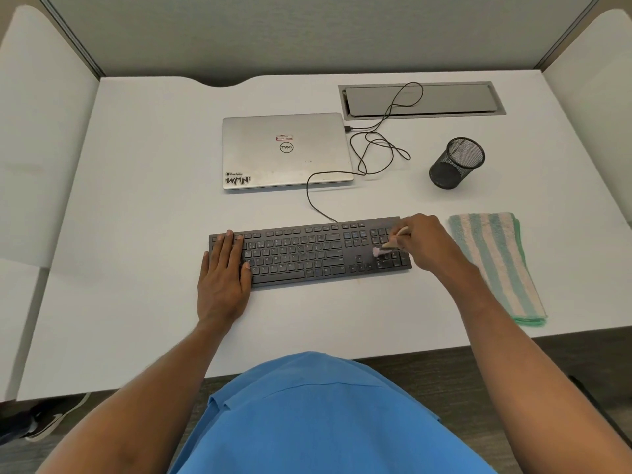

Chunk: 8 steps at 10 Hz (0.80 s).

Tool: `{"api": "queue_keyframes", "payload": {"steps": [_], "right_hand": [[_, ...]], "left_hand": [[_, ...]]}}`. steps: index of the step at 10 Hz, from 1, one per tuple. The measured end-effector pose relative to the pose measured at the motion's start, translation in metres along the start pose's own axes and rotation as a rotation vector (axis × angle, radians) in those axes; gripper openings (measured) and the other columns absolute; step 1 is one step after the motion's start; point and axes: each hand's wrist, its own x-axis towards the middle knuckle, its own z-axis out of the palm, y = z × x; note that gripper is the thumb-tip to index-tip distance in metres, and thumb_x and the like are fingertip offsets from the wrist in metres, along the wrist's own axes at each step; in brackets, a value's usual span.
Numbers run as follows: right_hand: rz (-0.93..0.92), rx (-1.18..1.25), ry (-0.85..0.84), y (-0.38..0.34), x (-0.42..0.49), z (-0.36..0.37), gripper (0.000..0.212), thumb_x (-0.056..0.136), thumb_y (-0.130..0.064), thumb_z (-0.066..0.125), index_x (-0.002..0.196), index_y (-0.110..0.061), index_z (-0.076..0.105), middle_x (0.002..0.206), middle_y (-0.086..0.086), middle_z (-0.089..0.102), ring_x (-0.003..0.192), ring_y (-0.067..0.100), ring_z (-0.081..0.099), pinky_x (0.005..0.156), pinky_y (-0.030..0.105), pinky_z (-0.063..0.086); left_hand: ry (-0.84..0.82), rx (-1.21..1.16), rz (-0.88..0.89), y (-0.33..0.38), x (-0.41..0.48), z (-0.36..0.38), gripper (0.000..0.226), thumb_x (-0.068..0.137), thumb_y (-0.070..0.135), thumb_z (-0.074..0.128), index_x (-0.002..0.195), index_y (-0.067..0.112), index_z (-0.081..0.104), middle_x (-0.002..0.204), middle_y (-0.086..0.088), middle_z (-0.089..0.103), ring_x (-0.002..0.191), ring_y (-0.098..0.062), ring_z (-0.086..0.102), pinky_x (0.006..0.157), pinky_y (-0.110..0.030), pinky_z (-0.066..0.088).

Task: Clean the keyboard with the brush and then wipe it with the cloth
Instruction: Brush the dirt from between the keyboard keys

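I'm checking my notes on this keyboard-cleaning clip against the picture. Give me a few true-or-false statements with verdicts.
1. The right hand holds the brush over the number pad of the keyboard. True.
2. The left hand is wiping with the cloth. False: it lies flat on the keyboard's left end; the cloth lies folded to the right of the keyboard.
3. The laptop is open. False: its lid is closed.
4. The mesh cup stands upright behind the cloth. True.

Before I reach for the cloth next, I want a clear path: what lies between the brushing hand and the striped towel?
Head view: only bare white desk separates the right hand, gripping the small brush, from the folded green-and-white striped cloth.
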Motion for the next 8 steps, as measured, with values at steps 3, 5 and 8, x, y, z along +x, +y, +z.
{"api": "queue_keyframes", "payload": {"steps": [3, 5, 8], "right_hand": [[-0.047, 0.017, 0.014, -0.008, 0.000, 0.003, 0.009, 0.093, -0.016, 0.068, 0.090, -0.016, 0.077, 0.081, 0.004, 0.073, 0.072, 0.021, 0.069, 0.067, 0.034, 0.057], [-0.006, 0.023, -0.012, -0.005, 0.001, 0.006, 0.013, 0.093, -0.012, 0.066, 0.085, -0.017, 0.075, 0.083, 0.007, 0.073, 0.071, 0.024, 0.068, 0.063, 0.034, 0.055], [-0.028, -0.034, 0.012, -0.006, 0.004, 0.001, 0.015, 0.096, -0.010, 0.063, 0.085, -0.017, 0.069, 0.079, 0.003, 0.070, 0.066, 0.017, 0.063, 0.057, 0.025, 0.046]], "left_hand": [[0.008, -0.007, -0.002, -0.001, 0.000, 0.001, 0.062, 0.109, 0.038, 0.027, 0.168, 0.021, 0.025, 0.176, 0.001, 0.019, 0.163, -0.015, 0.010, 0.132, -0.047, 0.013], [0.008, -0.007, 0.002, -0.001, 0.001, 0.002, 0.062, 0.109, 0.038, 0.027, 0.168, 0.021, 0.025, 0.176, 0.001, 0.019, 0.163, -0.016, 0.010, 0.132, -0.048, 0.014], [0.004, -0.007, 0.001, -0.001, 0.000, 0.002, 0.062, 0.109, 0.038, 0.027, 0.168, 0.021, 0.025, 0.176, 0.001, 0.018, 0.163, -0.015, 0.010, 0.132, -0.048, 0.014]]}}
